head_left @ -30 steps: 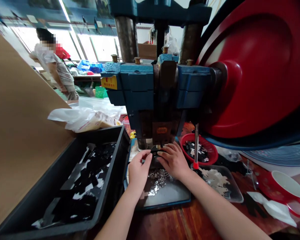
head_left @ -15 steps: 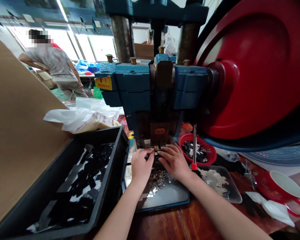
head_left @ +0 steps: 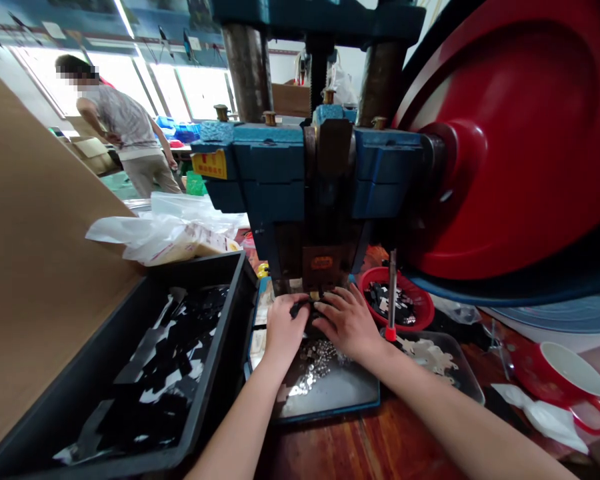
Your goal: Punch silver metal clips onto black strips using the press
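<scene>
My left hand (head_left: 283,325) and my right hand (head_left: 347,319) meet under the ram of a blue press machine (head_left: 310,173). Both pinch a small black piece (head_left: 307,308) that lies on the die at the base of the press. Just below my hands, small silver metal parts (head_left: 314,360) are heaped on a blue-rimmed tray (head_left: 340,395). Most of the black piece is hidden by my fingers.
A large red flywheel (head_left: 510,133) fills the right. A black bin (head_left: 145,373) with black and silver pieces stands left, beside a cardboard sheet (head_left: 35,267). A red bowl (head_left: 397,307), a red-tipped tool (head_left: 391,293), a clear tray (head_left: 443,363) and a red cup (head_left: 567,383) lie right. Another person (head_left: 125,140) stands far back.
My hands have moved slightly forward under the press, and my left fingers have closed tighter on the black piece. The person at the back has shifted and turned.
</scene>
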`<state>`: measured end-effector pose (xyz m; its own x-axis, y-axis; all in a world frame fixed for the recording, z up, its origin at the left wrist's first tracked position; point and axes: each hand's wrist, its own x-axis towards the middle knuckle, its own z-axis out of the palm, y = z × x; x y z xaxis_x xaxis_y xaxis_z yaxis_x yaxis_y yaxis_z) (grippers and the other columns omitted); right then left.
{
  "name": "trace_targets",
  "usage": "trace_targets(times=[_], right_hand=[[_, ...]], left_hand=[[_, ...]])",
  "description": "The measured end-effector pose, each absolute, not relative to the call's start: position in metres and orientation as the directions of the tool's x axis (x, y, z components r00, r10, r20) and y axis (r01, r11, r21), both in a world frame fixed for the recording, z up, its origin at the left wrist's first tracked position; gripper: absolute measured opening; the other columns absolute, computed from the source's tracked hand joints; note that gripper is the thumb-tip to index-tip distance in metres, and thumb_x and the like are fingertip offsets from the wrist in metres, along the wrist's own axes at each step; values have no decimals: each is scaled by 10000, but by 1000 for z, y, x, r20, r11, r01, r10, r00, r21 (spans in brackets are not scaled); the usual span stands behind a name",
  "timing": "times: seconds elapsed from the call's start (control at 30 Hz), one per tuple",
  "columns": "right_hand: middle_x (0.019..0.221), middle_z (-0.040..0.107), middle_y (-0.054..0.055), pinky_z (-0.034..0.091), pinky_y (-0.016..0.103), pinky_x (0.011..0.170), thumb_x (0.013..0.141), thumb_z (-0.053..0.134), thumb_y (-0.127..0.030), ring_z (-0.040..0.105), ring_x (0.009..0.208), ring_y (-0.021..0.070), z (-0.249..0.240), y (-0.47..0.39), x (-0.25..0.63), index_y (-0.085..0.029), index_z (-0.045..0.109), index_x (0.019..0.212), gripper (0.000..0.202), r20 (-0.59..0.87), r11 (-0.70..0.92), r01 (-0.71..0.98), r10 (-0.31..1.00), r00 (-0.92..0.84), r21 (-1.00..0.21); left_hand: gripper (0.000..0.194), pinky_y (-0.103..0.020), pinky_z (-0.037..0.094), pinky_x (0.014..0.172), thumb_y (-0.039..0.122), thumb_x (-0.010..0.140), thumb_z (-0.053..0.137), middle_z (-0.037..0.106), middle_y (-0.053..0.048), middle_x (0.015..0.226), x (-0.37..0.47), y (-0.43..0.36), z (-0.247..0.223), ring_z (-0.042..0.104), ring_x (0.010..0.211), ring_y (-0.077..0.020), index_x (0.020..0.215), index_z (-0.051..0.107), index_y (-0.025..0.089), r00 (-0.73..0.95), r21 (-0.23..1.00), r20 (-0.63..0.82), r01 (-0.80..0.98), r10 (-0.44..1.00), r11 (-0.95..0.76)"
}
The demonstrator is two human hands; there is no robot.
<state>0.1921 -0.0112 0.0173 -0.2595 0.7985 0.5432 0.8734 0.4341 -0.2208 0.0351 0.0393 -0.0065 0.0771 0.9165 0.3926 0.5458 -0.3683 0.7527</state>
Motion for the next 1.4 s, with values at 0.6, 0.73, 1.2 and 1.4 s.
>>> trace_targets(times=[0.6,0.73,1.2,1.4], right_hand=[[973,688,83,447,355,891,928,303,-522,600,995,242,0,-96,240,-207,679,874,493,177,39,357,915,363,-933],[963,691,77,460,357,883,929,289,-526,609,978,235,3,-97,239,-215,674,876,498,201,72,338,908,367,-939],[765,651,48,492,322,701,885,377,-543,610,723,193,-35,-72,233,-199,575,885,397,244,221,102,893,379,-970],[709,644,45,500,306,622,886,375,-554,614,670,195,-31,-60,227,-192,586,900,419,203,140,194,912,357,-971]], left_hand=[[170,-412,420,908,301,840,550,586,-59,1039,12,-2,-2,538,1001,-238,940,672,237,171,552,517,683,839,-479],[178,-414,431,895,306,843,544,587,-62,1042,12,-2,-2,541,999,-242,947,671,237,176,536,524,691,833,-484],[154,-410,454,902,295,851,529,578,-65,1069,-17,-47,-12,550,1033,-242,961,625,248,103,623,496,649,862,-436],[182,-401,484,884,304,842,524,581,-65,1087,-34,-68,-14,568,1027,-244,986,629,266,143,591,460,687,876,-423]])
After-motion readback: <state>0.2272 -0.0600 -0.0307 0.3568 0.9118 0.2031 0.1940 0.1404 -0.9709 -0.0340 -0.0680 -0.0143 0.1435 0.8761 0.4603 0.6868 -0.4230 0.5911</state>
